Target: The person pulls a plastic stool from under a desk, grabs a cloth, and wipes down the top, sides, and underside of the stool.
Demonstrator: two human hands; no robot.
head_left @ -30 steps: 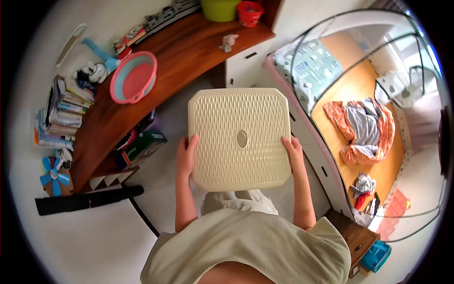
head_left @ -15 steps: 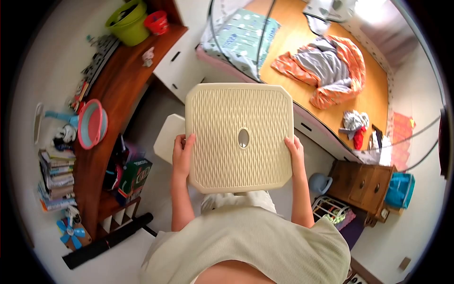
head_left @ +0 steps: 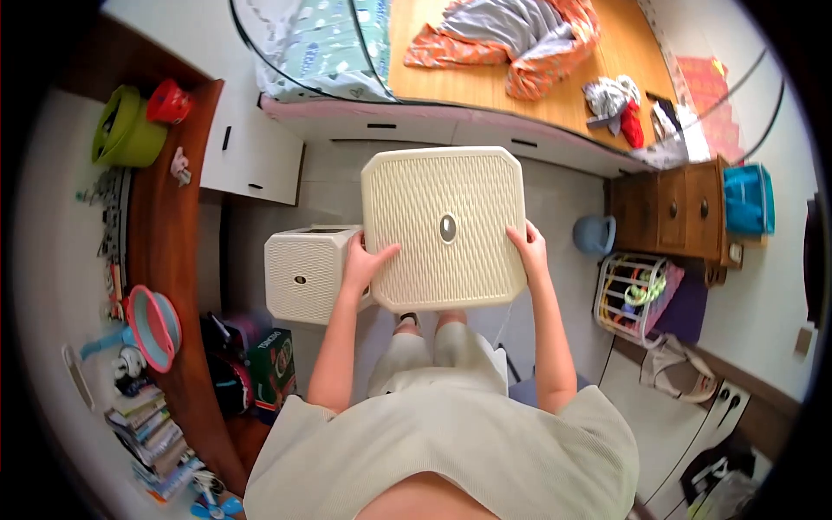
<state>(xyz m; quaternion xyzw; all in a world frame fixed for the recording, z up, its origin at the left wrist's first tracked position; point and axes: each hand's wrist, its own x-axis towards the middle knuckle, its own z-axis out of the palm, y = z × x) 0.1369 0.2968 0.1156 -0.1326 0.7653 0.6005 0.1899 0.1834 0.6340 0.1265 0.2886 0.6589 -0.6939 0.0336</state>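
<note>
A cream plastic stool (head_left: 444, 260) with a woven-pattern square top and an oval hole is held up in front of my body, its top facing me. My left hand (head_left: 367, 263) grips its left edge, the thumb lying over the top. On the opposite edge, my right hand (head_left: 529, 250) is closed with its thumb on the top too. The fingers beneath and the stool's legs are hidden. A second cream stool (head_left: 302, 276) of the same pattern stands on the floor to the left, partly behind my left hand.
A long brown desk (head_left: 160, 230) runs along the left, with a white cabinet (head_left: 247, 165) beyond it. Ahead is a bed (head_left: 416, 121) with drawers. At right stand a blue-grey pot (head_left: 594, 234), a wooden cabinet (head_left: 663, 208) and a white basket (head_left: 620, 295).
My view has turned to the right and more floor shows. The held stool sits lower and farther from my face, still in both hands. The second stool is now largely uncovered.
</note>
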